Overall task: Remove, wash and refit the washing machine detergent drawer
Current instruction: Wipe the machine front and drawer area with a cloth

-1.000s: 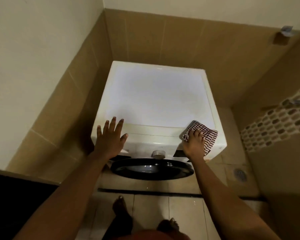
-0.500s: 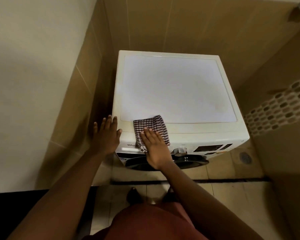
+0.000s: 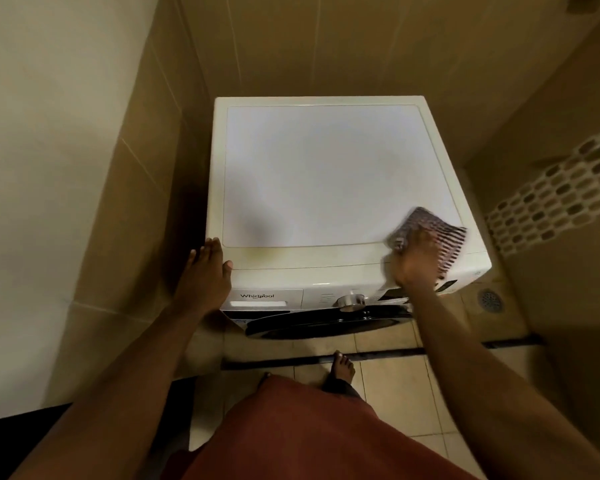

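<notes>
A white front-loading washing machine stands in a tiled corner. Its detergent drawer sits shut in the front panel at the upper left, under the brand name. My left hand rests with straight fingers on the machine's front left corner, just above the drawer. My right hand presses a checked cloth onto the top near the front right corner; both are motion-blurred. A metal dial and a dark round door show on the front.
Beige tiled walls close in on the left and behind the machine. A mosaic-tiled wall stands to the right, with a floor drain below it. My bare foot stands on the tiled floor in front of the door.
My right hand has swept the cloth from the front right to the front left and back to the front right corner. My left hand stays on the left corner.
</notes>
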